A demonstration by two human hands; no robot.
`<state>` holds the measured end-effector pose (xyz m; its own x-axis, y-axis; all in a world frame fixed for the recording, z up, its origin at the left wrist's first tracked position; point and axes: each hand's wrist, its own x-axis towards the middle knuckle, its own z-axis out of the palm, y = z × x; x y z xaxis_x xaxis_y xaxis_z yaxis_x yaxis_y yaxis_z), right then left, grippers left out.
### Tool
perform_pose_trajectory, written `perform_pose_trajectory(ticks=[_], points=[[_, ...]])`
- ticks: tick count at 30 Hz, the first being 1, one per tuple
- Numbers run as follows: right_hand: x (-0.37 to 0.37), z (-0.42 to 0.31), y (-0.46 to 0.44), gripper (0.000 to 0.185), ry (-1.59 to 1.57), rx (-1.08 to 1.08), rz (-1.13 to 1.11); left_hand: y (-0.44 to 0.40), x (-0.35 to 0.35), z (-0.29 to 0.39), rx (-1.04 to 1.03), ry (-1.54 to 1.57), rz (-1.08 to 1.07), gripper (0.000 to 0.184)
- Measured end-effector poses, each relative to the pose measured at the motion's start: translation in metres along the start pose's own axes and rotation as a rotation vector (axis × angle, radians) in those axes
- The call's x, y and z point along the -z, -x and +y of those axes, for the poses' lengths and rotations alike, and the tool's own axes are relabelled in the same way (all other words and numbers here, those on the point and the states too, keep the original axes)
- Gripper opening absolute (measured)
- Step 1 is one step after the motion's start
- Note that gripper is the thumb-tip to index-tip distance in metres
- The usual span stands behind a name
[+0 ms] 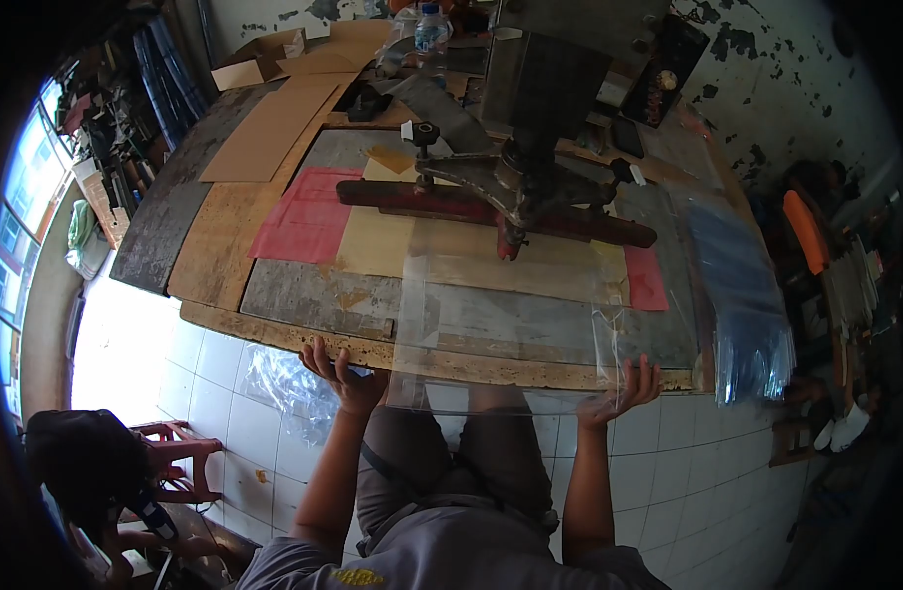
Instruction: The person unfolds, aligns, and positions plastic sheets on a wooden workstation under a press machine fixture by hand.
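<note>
A clear plastic sheet [501,366] lies across the worktable's front edge and runs back under the press's dark red bar [432,209]. At its left near corner is my left hand [348,382], with the fingers spread up over the wooden edge and the thumb towards the plastic. My right hand [621,393] is at the right near corner, fingers stretched up and apart, the plastic touching its thumb side. Whether either thumb presses on the sheet I cannot tell. Beneath the bar lie a yellowish sheet [368,246] and pink-red pieces [304,216].
A stack of clear plastic sleeves [737,295] hangs over the table's right edge. Flat cardboard [274,128], an open box [260,61] and a water bottle [430,34] lie at the back. Crumpled plastic [292,388] and a red stool [181,447] are on the left, beside another person [88,462].
</note>
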<state>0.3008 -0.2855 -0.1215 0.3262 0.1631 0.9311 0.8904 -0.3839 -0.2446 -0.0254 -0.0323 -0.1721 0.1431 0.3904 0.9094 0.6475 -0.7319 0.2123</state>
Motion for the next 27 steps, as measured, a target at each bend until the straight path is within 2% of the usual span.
perform_pose_trajectory(ticks=[27], points=[[0.0,0.0008,0.0009,0.06,0.03,0.008,-0.01,-0.0005,-0.0008,-0.0008,-0.005,0.005,0.005,0.075]])
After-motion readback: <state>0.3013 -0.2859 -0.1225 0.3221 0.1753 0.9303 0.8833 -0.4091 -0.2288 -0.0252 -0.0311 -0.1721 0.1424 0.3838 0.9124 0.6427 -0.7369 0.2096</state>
